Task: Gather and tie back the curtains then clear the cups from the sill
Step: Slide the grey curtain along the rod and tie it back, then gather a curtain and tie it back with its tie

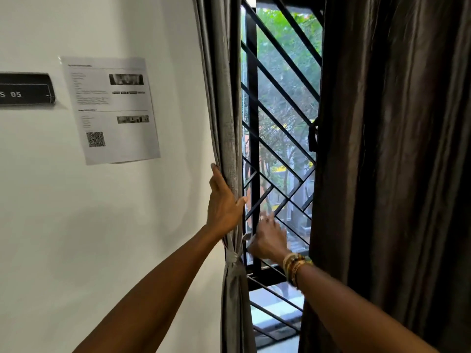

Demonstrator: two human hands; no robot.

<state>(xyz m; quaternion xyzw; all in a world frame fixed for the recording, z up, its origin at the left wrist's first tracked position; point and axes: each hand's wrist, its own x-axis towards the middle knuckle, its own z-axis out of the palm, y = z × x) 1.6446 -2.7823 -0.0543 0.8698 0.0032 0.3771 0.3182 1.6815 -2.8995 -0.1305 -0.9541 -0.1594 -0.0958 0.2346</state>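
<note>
One head-worn camera (wide-angle) faces forward, close to the window (280, 118) and left curtain (225, 98).

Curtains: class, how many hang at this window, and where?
2. A grey curtain hangs left of the window, tied with a band, the left hand holding it. A dark brown curtain hangs on the right. Others may be out of view.

Sheeny grey cloth curtain (224, 98), dark satin-like curtain (395, 149), matt black metal window grille (280, 98), paper notice (112, 110)
</note>
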